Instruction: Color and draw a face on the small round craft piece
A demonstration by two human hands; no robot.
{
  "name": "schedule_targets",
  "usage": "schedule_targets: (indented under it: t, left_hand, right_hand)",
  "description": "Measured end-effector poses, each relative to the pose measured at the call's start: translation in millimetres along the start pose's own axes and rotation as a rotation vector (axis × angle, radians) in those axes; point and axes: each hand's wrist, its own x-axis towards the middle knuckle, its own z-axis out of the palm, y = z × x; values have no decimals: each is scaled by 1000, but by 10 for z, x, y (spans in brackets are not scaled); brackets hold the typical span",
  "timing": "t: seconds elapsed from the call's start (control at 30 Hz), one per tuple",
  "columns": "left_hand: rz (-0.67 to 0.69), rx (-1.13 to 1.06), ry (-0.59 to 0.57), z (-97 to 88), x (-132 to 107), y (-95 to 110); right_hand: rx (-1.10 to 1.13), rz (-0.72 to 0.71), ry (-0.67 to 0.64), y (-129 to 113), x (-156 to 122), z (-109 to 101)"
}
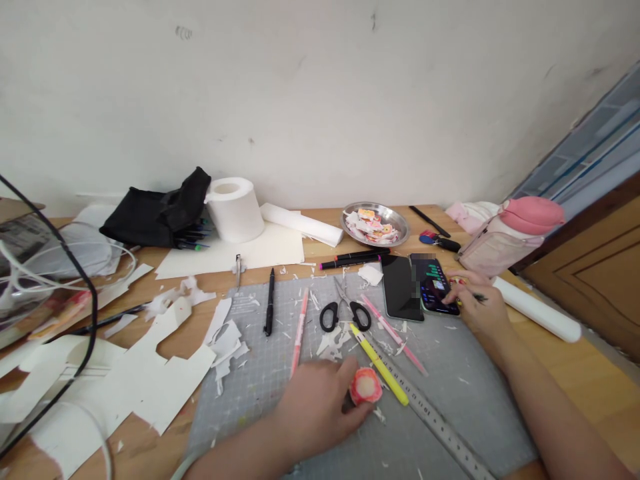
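My left hand [323, 403] rests low on the grey cutting mat [445, 407], its thumb and fingers closed about a small red-pink paper piece [365, 387] with a pale round centre. At the right, my right hand [475, 303] has a fingertip at the lit screen of a phone [433, 283]. A slim dark-tipped pen [480, 297] sticks out of that hand, mostly hidden by the fingers. A second, dark phone [403, 287] lies beside the lit one. Between the hands are a yellow highlighter [380, 367], a steel ruler [440, 427], a pink pen [395, 335] and black-handled scissors [345, 313].
Paper scraps [175, 383] cover the left, with a black cable [93, 293] above them. At the back stand a black pouch [155, 213], a toilet roll [234, 210] and a metal plate [350, 230] of coloured paper bits. A pink-lidded bottle [500, 247] is at the right.
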Motion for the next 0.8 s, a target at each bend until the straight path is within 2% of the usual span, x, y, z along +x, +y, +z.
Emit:
schedule_targets:
  t: [0.33,0.8]
  left_hand:
    - [2,-6,3,-13,13,1]
    - [-15,-10,-18,-36,12,9]
  right_hand:
    - [6,-52,-40,9,0,6]
    - [44,-49,-62,-13,7,-6]
